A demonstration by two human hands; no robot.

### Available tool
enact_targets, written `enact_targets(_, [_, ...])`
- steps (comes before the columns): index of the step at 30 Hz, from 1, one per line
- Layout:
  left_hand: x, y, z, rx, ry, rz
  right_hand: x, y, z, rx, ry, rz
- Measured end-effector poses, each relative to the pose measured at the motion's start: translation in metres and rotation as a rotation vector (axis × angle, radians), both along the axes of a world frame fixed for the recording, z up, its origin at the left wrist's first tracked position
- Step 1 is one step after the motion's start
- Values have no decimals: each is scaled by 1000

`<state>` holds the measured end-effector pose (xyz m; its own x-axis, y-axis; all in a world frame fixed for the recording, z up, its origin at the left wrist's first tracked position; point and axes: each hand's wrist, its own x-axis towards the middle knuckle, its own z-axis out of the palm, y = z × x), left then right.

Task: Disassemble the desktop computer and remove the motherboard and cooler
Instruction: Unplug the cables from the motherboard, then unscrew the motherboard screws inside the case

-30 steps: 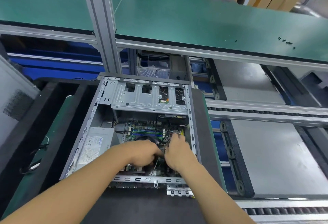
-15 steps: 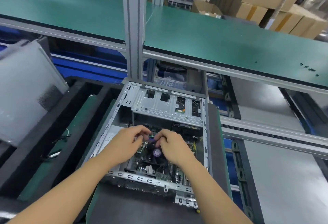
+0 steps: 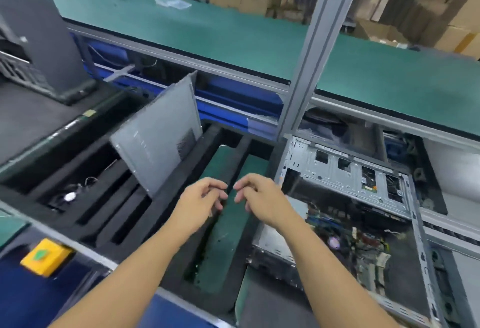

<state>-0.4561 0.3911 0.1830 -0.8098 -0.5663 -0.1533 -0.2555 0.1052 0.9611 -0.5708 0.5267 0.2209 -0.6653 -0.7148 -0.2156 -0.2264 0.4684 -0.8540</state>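
The open desktop case lies on its side at the right, its silver drive cage at the far end. Inside it are the green motherboard with loose cables and a dark cooler fan with a purple hub, both blurred. My left hand and my right hand hover side by side left of the case, above the black foam tray. Their fingers are loosely curled and their tips nearly meet. I see nothing held in either hand.
A grey side panel leans upright in a slot of the foam tray. A dark tower stands at the far left. An aluminium post rises behind the case, and a green shelf runs across. A yellow block sits near left.
Both hands have come up out of the case, away from the cooler, and moved left over the foam tray. My view has swung left, so the case now sits at the right.
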Motion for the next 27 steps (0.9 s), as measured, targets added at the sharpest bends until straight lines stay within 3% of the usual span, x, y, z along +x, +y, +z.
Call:
enact_targets(16, [218,-152,-34,229,-87,340,186,-220,-44,49,-296,348])
enact_targets(27, [322,-192,-55,274,-163,591,283,-298,-80,135,-379,536])
